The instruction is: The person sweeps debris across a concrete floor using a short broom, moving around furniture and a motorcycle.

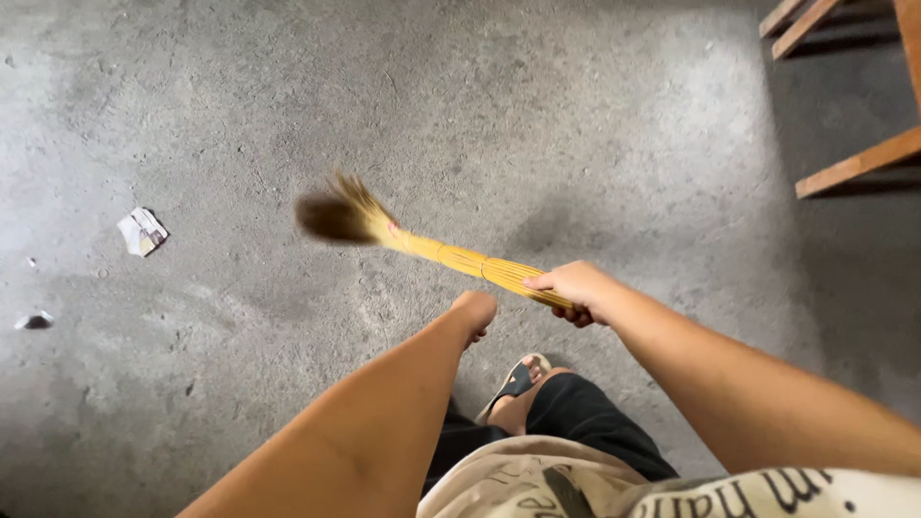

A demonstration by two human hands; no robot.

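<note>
Head view: right hand (576, 290) fist-wrapped around broom (451, 255) handle, arm extended; left hand (474, 313) curled into an empty fist, arm outstretched

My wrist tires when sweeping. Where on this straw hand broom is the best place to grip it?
Grip the bound handle end of the broom, from above, as the right hand does. The stalks are tied tight there, while the far end fans into loose bristles.

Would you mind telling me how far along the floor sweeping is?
Done: the concrete floor near the wooden furniture legs looks free of litter. In hand: the right hand grips a straw hand broom, its blurred bristles out ahead; the left hand is empty. Left: a crumpled paper scrap and small debris.
</note>
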